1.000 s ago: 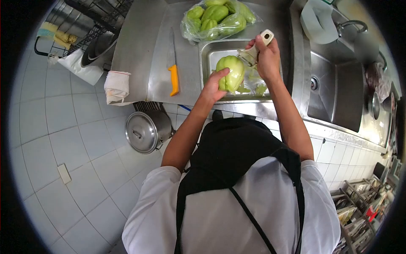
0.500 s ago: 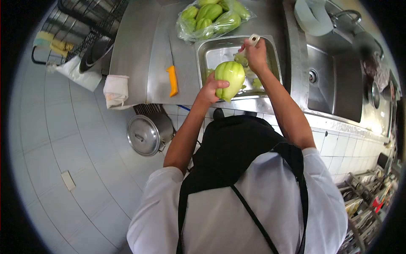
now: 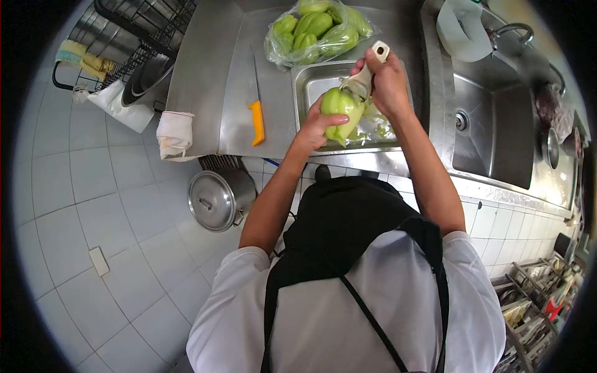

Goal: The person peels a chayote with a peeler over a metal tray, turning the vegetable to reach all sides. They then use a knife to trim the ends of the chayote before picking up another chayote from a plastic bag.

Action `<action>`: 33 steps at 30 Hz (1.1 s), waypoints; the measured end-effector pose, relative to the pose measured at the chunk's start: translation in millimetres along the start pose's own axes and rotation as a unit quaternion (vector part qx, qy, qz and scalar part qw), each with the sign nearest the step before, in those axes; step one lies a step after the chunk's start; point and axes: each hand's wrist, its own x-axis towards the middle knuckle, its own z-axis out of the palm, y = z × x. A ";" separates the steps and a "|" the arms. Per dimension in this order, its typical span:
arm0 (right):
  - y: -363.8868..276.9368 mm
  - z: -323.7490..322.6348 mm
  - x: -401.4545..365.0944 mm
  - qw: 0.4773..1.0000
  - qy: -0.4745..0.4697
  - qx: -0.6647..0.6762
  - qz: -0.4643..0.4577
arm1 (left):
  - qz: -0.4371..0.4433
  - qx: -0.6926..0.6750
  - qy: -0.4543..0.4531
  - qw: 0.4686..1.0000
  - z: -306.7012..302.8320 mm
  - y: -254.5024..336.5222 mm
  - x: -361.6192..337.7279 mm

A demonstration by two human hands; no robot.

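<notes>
A pale green chayote (image 3: 341,115), partly peeled, is gripped in my left hand (image 3: 317,126), the thumb lying across its near side. My right hand (image 3: 388,87) is closed around the white handle of a peeler (image 3: 360,82), whose head touches the chayote's upper right side. Both hands are over a shallow steel tray (image 3: 301,93), where bits of green peel (image 3: 373,129) lie. Behind the tray sits a clear plastic bag of several whole chayotes (image 3: 314,25).
A knife with a yellow handle (image 3: 257,123) lies left of the tray. A folded white cloth (image 3: 175,133) rests at the counter's left corner. The steel sink (image 3: 491,118) is at right. A lidded pot (image 3: 212,200) stands on the floor below.
The peeler has come up from low over the tray onto the chayote's upper right side. The chayote is tilted a little differently in my left hand. The whole view has shifted slightly.
</notes>
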 end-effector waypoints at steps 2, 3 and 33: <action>8.9 5.6 -7.2 0.999 0.000 -0.034 -0.009 | 0.002 -0.006 0.008 1.000 11.0 1.5 1.0; 14.8 5.1 -6.7 0.999 0.014 -0.023 -0.023 | 0.002 0.000 0.006 1.000 11.7 0.2 1.0; 33.6 -18.2 16.8 0.996 0.044 -0.015 0.081 | 0.056 0.329 0.077 0.939 22.9 4.0 -7.4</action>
